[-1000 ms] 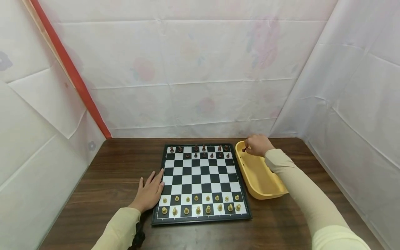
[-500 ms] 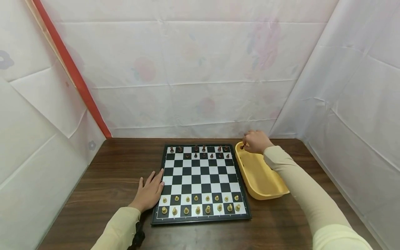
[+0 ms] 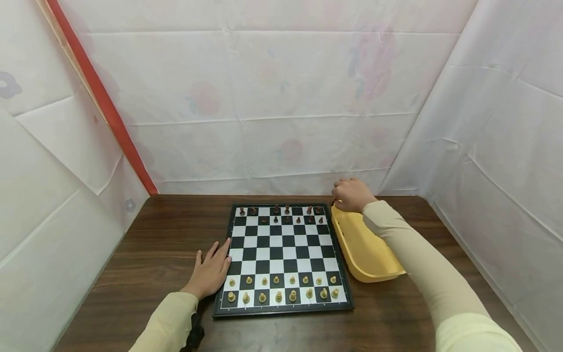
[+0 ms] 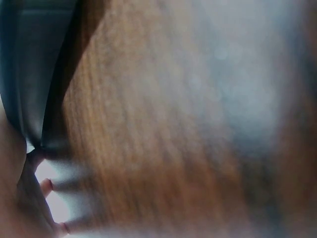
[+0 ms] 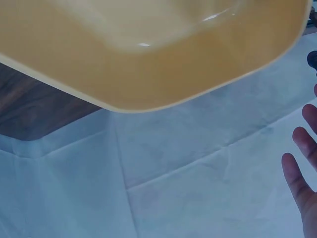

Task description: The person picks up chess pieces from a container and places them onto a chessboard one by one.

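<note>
A dark wooden table point(image 3: 145, 254) was seen enclosed by white sheeting point(image 3: 272, 98) on three sides, with a red strip point(image 3: 98, 98) slanting down the left wall. A chessboard point(image 3: 281, 256) was laid at the table's middle, its near edge toward the person. A yellow plastic tray point(image 3: 362, 249) was set just beside the board's right edge, probably so that pieces could be drawn from it within easy reach.

The left hand point(image 3: 210, 271) was laid flat on the table, fingers straight and spread, fingertips touching the board's left edge; it was judged to be steadying the board. Nothing was held by it. The left wrist view was blurred; only wood grain and fingertips point(image 4: 47, 187) could be made out.

The right hand point(image 3: 349, 194) was raised over the tray's far end, near the board's far right corner. Its fingers were curled as if something small was pinched, and a dark piece point(image 5: 313, 59) was glimpsed at the right wrist view's edge just by the fingers point(image 5: 297, 171), but whether it was actually gripped could not be told.

Light pieces point(image 3: 281, 288) were stood in two full rows along the near side. Dark pieces point(image 3: 286, 214) were stood on the far two rows with gaps left, the set there being judged incomplete.
</note>
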